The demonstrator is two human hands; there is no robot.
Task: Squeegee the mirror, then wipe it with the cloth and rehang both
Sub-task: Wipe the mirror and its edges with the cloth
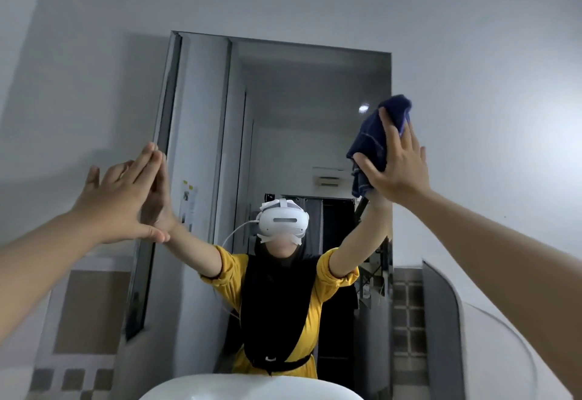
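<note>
A tall frameless mirror (299, 100) hangs on the white wall ahead. My right hand (398, 166) presses a dark blue cloth (378, 135) flat against the glass at the mirror's upper right edge. My left hand (121, 203) lies flat with fingers spread against the mirror's left edge, holding nothing. No squeegee is in view. The mirror reflects a person in a yellow top with a white headset, both arms raised.
A white washbasin (252, 388) sits right below the mirror. A white curved fixture (472, 336) stands at the lower right. Tiled wall bands (91, 311) run along both lower sides.
</note>
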